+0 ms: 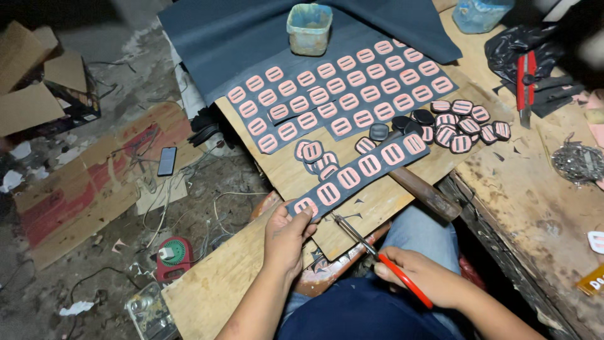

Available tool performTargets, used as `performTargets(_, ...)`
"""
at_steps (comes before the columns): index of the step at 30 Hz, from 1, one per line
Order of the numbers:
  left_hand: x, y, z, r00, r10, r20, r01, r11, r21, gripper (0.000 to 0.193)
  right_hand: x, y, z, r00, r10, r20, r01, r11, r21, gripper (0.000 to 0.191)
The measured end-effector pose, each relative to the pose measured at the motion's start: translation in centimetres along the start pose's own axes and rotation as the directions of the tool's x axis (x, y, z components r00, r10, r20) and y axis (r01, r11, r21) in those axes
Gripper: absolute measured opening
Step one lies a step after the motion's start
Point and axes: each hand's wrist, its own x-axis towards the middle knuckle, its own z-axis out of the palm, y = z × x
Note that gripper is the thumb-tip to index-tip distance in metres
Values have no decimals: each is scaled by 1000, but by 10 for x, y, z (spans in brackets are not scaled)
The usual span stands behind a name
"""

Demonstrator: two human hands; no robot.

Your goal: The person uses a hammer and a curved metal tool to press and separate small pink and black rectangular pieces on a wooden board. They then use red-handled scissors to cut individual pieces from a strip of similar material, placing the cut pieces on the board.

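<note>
My left hand (286,236) pinches the near end of a long dark strip (362,169) that carries a row of pink slotted oval pieces. My right hand (421,276) grips red-handled scissors (377,252), their blades pointing up towards the strip's near end, just right of my left thumb. The strip lies slanted over a plywood board (377,201) on my lap. A few cut-out oval pieces (316,157) lie loose on the board beside the strip.
A larger dark sheet (340,88) covered with several pink ovals lies further back, with a plastic tub (309,28) on it. A pile of cut pieces (462,123) sits to the right. A red utility knife (525,79) and metal scraps (579,162) are on the workbench. A phone (167,160) lies on the cluttered floor at left.
</note>
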Motion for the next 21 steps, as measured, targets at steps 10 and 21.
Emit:
performTargets(10, -16, -4, 6, 995, -103, -1, 103, 994, -18, 23, 34, -7, 35, 994, 95, -53, -77, 957, 278, 39)
performTargets(21, -24, -4, 6, 994, -105, 3, 105, 994, -21, 21, 37, -5, 38, 989, 78, -124, -40, 958, 284, 39)
